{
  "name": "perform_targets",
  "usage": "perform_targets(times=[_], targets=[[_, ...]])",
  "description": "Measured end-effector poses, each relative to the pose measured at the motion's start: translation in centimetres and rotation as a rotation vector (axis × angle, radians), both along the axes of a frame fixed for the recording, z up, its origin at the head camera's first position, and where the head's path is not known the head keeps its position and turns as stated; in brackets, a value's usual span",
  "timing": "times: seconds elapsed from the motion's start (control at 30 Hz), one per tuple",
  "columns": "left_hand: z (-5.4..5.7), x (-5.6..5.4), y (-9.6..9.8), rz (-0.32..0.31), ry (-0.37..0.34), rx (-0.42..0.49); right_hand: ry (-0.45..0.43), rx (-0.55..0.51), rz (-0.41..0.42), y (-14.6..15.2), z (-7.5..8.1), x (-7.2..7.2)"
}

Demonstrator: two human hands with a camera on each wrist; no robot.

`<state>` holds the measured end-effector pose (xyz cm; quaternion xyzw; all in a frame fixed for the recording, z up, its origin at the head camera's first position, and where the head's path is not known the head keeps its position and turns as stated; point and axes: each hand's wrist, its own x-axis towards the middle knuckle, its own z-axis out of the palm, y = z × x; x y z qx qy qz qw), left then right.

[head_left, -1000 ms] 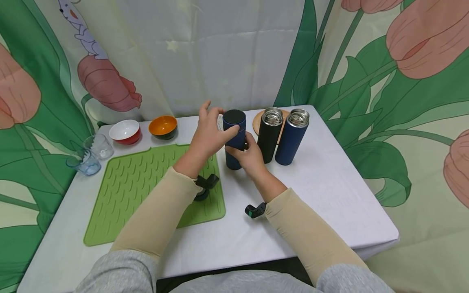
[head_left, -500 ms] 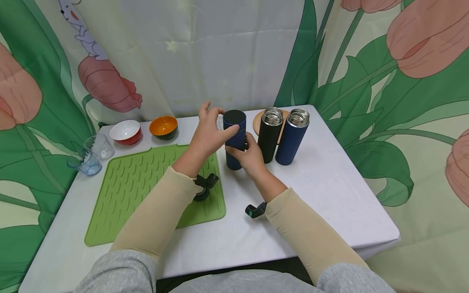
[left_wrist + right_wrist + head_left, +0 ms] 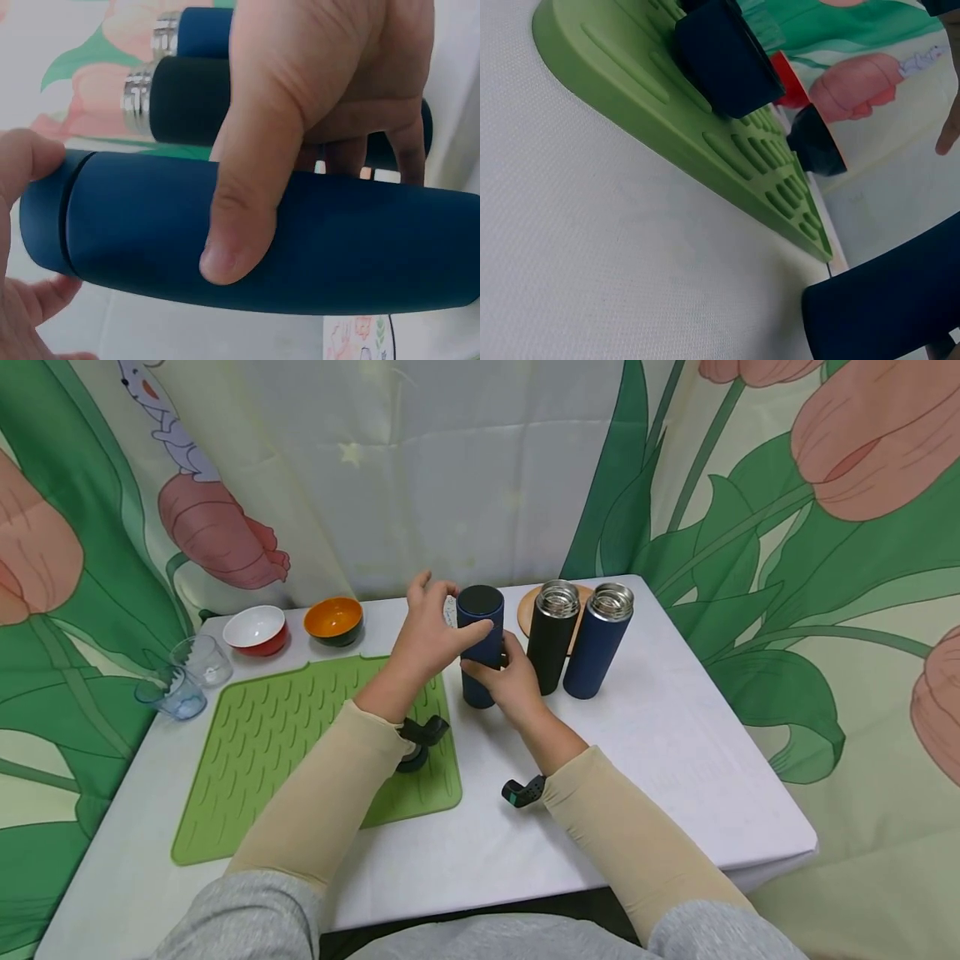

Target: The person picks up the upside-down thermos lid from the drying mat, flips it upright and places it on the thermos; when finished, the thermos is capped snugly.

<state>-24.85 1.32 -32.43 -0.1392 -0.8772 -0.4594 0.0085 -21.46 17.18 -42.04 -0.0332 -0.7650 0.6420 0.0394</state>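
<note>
Capped navy flask is upright; right hand grips its body, left hand pinches its cap. It might twist or tip if right grip loosens.

The bottle is between the mat on the left and two flasks on the right.

The left hand shifted its thumb (slightly lower).

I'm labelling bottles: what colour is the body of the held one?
The held bottle has a dark blue body, clearest in the left wrist view.
</note>
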Motion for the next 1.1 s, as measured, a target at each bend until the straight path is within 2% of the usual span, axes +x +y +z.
perform_targets(times=[0.17, 0.43, 0.7, 0.93, 1.1], targets=[[0.1, -0.22, -0.28, -0.035, -0.001, 0.001, 0.015, -0.002, 0.004, -0.07, 0.08, 0.0], [-0.19, -0.19, 0.1, 0.023, 0.01, 0.017, -0.002, -0.018, 0.002, -0.2, -0.21, 0.08], [0.09, -0.38, -0.16, -0.04, -0.012, 0.02, 0.024, -0.011, -0.005, -0.16, -0.28, -0.01], [0.08, -0.04, 0.36, 0.042, 0.02, 0.008, 0.0, -0.011, -0.005, -0.14, -0.28, 0.02], [0.24, -0.29, -0.17, -0.016, 0.01, 0.03, 0.025, -0.005, -0.005, -0.23, -0.15, 0.05]])
